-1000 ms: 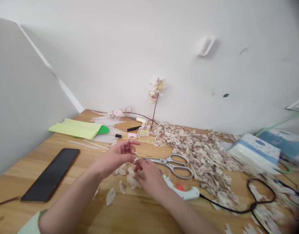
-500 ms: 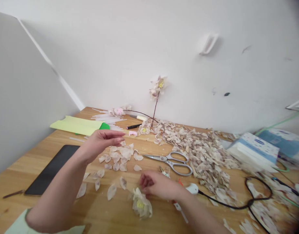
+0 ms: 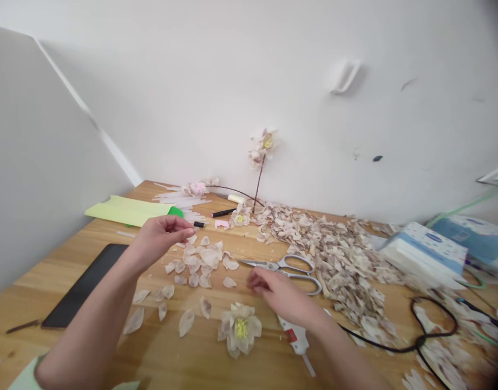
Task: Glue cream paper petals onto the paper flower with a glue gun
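My left hand (image 3: 168,234) hovers over the left side of a small cluster of pale petals (image 3: 200,257), thumb and fingertips pinched together. Something pale shows at the fingertips; I cannot make out whether it is held or lies behind them. My right hand (image 3: 279,292) is loosely curled with fingers slightly apart, and I see nothing in it. It hovers by the silver scissors (image 3: 297,264), partly covering them. A cream flower with a yellow centre (image 3: 240,329) lies face up below it, apart from the fingers. Under my right forearm is a white glue gun (image 3: 296,339), partly hidden.
A heap of dried petals (image 3: 326,244) spreads along the wall to the right. A flower on a stem (image 3: 260,173) leans there. Left are a dark tablet (image 3: 86,287), yellow paper (image 3: 127,210) and clear sticks (image 3: 184,200). Right are a tissue pack (image 3: 430,249) and black cable (image 3: 419,338).
My right hand has left the flower and moved up and right; the flower now lies flat, facing up. My left hand has shifted slightly left, its fingertips closing together.
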Motion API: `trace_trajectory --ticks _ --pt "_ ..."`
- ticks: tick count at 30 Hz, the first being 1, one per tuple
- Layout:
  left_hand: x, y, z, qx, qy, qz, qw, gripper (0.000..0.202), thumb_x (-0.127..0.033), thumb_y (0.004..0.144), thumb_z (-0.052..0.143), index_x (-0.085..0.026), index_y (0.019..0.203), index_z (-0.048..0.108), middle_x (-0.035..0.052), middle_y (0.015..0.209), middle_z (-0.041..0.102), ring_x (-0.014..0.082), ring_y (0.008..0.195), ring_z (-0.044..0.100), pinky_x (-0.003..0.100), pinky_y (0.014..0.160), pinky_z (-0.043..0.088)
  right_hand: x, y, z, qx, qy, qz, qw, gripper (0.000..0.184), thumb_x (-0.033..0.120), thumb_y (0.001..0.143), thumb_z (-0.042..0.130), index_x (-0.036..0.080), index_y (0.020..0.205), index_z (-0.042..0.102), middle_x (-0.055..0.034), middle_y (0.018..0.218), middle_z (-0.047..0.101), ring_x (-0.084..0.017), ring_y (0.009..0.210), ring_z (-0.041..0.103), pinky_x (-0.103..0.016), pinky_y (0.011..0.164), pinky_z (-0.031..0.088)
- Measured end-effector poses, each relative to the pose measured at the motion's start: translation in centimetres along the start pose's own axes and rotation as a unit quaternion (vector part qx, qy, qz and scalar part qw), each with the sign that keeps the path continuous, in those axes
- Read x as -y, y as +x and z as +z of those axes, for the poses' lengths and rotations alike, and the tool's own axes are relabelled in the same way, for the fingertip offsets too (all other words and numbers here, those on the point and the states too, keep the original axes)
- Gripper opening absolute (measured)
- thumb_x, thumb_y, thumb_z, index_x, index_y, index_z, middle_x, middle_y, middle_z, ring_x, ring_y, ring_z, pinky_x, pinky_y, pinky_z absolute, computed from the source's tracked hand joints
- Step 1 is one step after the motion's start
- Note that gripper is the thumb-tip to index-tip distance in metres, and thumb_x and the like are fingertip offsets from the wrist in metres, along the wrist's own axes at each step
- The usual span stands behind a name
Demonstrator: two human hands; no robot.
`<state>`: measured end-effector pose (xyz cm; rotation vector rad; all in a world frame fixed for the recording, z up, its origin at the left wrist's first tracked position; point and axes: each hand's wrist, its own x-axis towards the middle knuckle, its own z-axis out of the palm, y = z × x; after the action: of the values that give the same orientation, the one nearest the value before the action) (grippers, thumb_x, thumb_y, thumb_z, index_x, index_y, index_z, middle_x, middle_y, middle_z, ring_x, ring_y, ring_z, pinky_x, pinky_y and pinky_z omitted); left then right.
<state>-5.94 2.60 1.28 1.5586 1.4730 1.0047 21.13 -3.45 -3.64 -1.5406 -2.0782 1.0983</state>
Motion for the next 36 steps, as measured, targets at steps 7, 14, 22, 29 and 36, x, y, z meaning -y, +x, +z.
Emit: trace_trajectory --ticks 7,14,22,29,36 --pt "1.5 1.0 0.7 -0.01 0.118 0.004 0.993 0.033 -0.051 0.071 0.054 -0.019 0.068 0.059 -0.0004 0.062 0.063 0.0178 0.064 0.062 0.025 0.059 0.043 -0.3 -1.4 -2.1 -0.174 0.046 0.0 0.984 0.02 0.036 0.083 0.049 0.023 0.068 0.044 0.0041 0.064 0.05 -0.013 0.06 0.048 -0.024 0.056 0.039" --pt "4.2 2.6 0.5 -0.048 0.22 -0.005 0.974 0.029 -0.04 0.081 0.038 -0.021 0.09 0.059 0.0028 0.079 0.065 0.0225 0.074 0.064 0.029 0.065 0.045 -3.3 -2.1 -2.4 -0.164 0.183 0.015 0.969 0.029 0.046 0.082 0.048 0.023 0.066 0.041 0.0064 0.057 0.044 -0.011 0.048 0.047 -0.024 0.049 0.039" --pt "6.6 3.7 -0.3 -0.102 0.346 -0.01 0.933 0.039 -0.024 0.075 0.04 -0.013 0.11 0.053 0.0157 0.102 0.059 0.0317 0.102 0.052 0.04 0.087 0.037 -4.4 -3.1 -3.4 -0.186 0.248 0.07 0.948 0.034 0.054 0.074 0.053 0.023 0.068 0.042 0.0075 0.054 0.048 -0.009 0.041 0.044 -0.022 0.038 0.041" --pt "6.1 3.2 0.8 0.013 0.339 -0.017 0.94 0.027 -0.042 0.074 0.047 -0.02 0.071 0.062 0.0046 0.065 0.063 0.0236 0.065 0.059 0.03 0.058 0.04 -4.9 -3.1 -3.3 -0.208 0.237 0.106 0.943 0.033 0.055 0.075 0.049 0.025 0.072 0.036 0.012 0.037 0.043 -0.009 0.029 0.039 -0.02 0.031 0.034" --pt "6.5 3.0 2.1 0.084 0.27 0.029 0.959 0.026 -0.018 0.061 0.053 -0.022 0.083 0.066 0.0051 0.089 0.068 0.0223 0.084 0.06 0.029 0.075 0.043 -5.2 -3.0 -3.2 -0.2 0.228 0.107 0.947 0.033 0.055 0.076 0.05 0.025 0.071 0.036 0.0113 0.038 0.042 -0.009 0.03 0.039 -0.021 0.034 0.034"
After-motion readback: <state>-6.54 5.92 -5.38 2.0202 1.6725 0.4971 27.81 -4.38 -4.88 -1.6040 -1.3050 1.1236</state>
